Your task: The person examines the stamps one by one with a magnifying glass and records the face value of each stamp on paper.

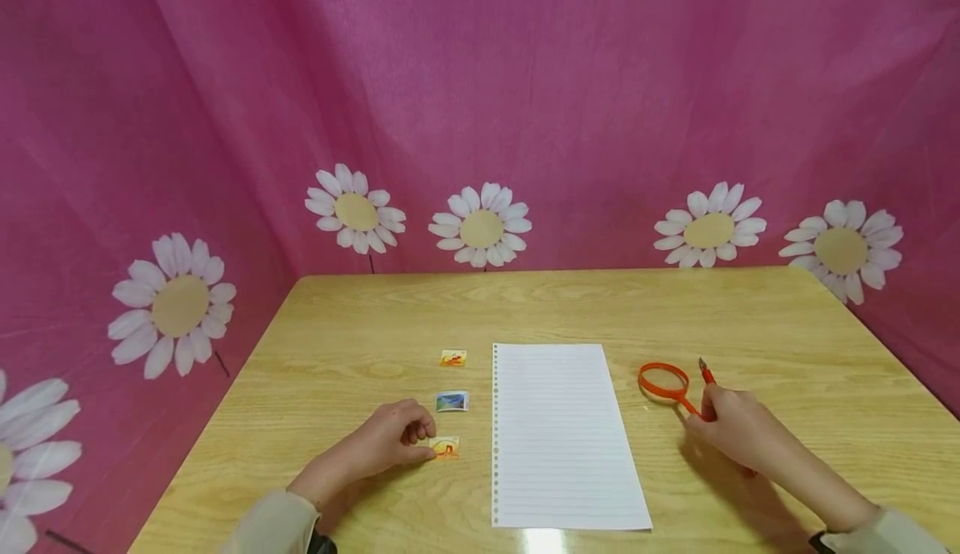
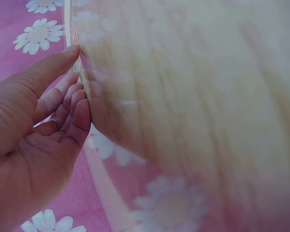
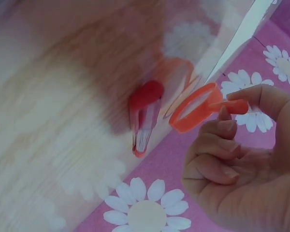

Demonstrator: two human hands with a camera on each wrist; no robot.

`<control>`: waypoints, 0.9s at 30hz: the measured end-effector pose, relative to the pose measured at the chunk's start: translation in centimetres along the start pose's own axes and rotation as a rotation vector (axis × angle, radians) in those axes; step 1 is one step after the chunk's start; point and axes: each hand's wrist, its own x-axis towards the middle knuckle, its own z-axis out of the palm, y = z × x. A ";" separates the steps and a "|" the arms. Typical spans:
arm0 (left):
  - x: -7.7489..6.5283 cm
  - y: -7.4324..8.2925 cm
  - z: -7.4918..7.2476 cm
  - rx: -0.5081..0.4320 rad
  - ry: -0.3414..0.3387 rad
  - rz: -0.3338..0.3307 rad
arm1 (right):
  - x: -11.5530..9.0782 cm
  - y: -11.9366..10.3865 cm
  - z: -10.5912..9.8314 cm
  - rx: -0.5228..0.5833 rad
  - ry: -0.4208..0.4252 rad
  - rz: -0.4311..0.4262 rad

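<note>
My left hand (image 1: 386, 437) rests at the left edge of the nearest small stamp-like picture (image 1: 447, 448), which is yellow and orange. Its thumb and forefinger touch that edge with a gap between them, and the other fingers bend loosely. Beyond lie a blue-green picture stamp (image 1: 452, 401) and another yellow one (image 1: 453, 358). On the right, my right hand (image 1: 738, 431) pinches the handle of an orange magnifying glass (image 3: 198, 108) between thumb and forefinger. A red pen (image 3: 147, 111) lies on the table beside it, partly hidden by that hand in the head view.
A lined sheet of paper (image 1: 564, 437) with punched holes down its left side lies between the hands. The wooden table (image 1: 570, 308) is bordered at the back and sides by a pink curtain (image 1: 585, 104) with white daisies.
</note>
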 end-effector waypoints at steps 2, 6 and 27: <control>0.0 -0.1 0.0 0.002 0.004 0.012 | 0.1 -0.1 0.2 -0.019 -0.003 -0.013; 0.0 -0.1 0.0 -0.003 0.017 0.049 | 0.2 -0.3 0.6 -0.035 -0.022 -0.015; 0.1 0.1 0.0 -0.009 -0.006 -0.014 | -0.1 -0.1 1.9 -0.027 -0.063 -0.028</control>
